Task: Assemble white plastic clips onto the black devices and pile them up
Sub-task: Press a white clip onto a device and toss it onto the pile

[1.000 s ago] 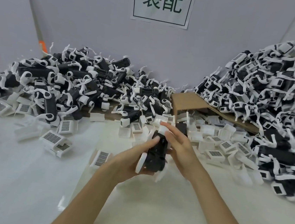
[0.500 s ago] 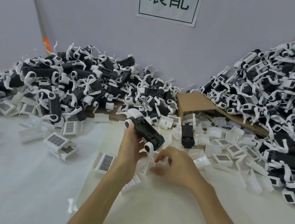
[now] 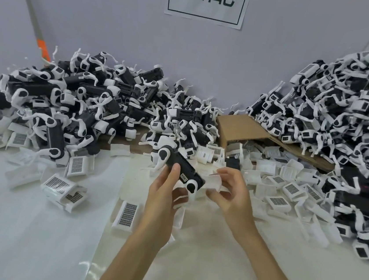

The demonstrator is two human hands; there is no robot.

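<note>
Just ahead of the wrists, the left hand (image 3: 161, 197) grips a tilted black device (image 3: 183, 168); the right hand (image 3: 232, 198) pinches a white clip (image 3: 214, 180) just beside the device's lower end. Beyond the hands lie loose clips (image 3: 288, 188).

Box (image 3: 237, 127) at the back of the desk (image 3: 31, 226), near the wall. Left of the box, left pile (image 3: 79, 105); right of it, right pile (image 3: 341, 123), partly on the box. Before the box, loose clips (image 3: 288, 186). Nearer still, device (image 3: 184, 172) in left grip (image 3: 163, 197), clip (image 3: 214, 181) in right grip (image 3: 230, 195). Above the box, sign (image 3: 207, 2).
</note>
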